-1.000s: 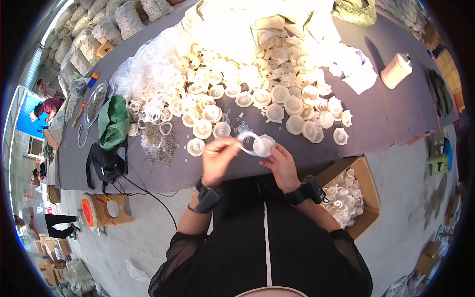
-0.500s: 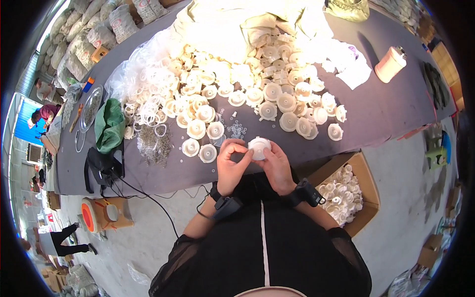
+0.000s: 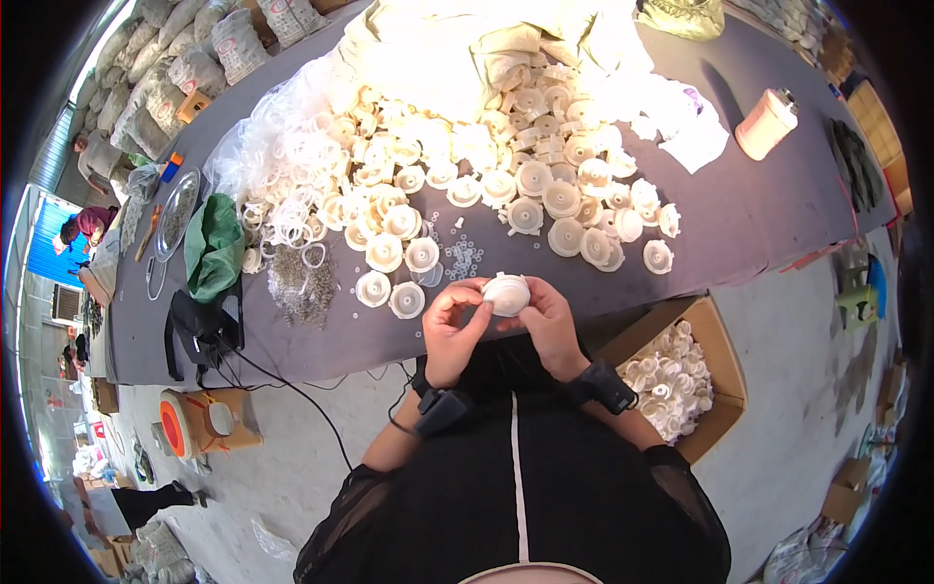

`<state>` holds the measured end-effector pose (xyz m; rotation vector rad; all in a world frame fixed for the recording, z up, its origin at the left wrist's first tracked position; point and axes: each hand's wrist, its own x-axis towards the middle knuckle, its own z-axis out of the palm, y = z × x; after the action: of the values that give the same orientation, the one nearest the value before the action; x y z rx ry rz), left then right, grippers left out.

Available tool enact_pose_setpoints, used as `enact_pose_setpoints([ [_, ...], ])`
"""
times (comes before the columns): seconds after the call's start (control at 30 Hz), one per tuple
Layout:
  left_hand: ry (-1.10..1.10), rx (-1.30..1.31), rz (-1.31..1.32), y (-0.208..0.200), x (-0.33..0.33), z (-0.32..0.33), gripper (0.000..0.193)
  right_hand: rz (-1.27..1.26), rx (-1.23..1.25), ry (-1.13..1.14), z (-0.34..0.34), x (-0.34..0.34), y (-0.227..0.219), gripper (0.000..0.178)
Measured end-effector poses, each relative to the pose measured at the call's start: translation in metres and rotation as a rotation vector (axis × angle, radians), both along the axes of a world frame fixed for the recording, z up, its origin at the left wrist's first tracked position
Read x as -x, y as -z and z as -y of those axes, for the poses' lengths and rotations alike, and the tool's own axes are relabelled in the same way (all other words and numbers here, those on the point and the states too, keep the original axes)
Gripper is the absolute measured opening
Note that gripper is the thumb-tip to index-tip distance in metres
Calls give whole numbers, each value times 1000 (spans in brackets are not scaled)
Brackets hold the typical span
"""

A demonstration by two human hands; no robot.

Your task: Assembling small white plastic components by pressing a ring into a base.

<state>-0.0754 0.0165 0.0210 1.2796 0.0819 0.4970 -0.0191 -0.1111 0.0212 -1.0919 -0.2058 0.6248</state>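
Note:
Between my two hands, at the table's near edge, I hold a round white plastic cap (image 3: 507,293). My left hand (image 3: 456,326) pinches its left side with thumb and fingers. The fingers of my right hand (image 3: 549,327) close on its right side and lower edge. The underside of the cap is hidden. Just beyond my hands lie many tiny clear rings (image 3: 463,257) scattered on the cloth. Farther off is a large heap of similar white caps (image 3: 562,200), with a few loose ones (image 3: 407,300) left of my left hand.
White rings (image 3: 292,219) and small springs (image 3: 300,282) are heaped to the left, near a green cloth bag (image 3: 215,248). A thread cone (image 3: 767,125) stands at the right. Below the table's right side, a cardboard box (image 3: 725,389) holds white parts. A dark cable (image 3: 292,389) hangs at left.
The cap has tilted and turned between my fingers and moved slightly left. My right fingers have shifted to its lower right edge. In the background at left, people have moved.

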Motion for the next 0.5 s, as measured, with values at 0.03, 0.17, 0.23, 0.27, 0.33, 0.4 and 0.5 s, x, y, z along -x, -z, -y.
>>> enact_pose_setpoints([
  [0.03, -1, 0, -1, 0, 1, -1, 12, -68, -36, 4, 2, -1, -3, 31],
  [0.17, 78, -66, 20, 4, 1, -6, 21, -91, -22, -13, 4, 0, -2, 28],
  [0.23, 85, -62, 48, 6, 0, -6, 22, -157, -91, 24, 1, 3, 1, 25],
  [0.27, 93, -55, 53, 6, 0, -5, 25, -157, -91, 25, 1, 4, 3, 25],
  [0.33, 100, -50, 57, 7, 0, -4, 27, -193, -109, 43, 1, 5, 7, 23],
  [0.4, 134, -10, 34, 9, -1, -5, 32, -217, -113, 48, 0, 4, 10, 22],
  [0.5, 179, -124, 25, 9, -3, -8, 35, -272, -125, 51, 1, 5, 11, 20],
])
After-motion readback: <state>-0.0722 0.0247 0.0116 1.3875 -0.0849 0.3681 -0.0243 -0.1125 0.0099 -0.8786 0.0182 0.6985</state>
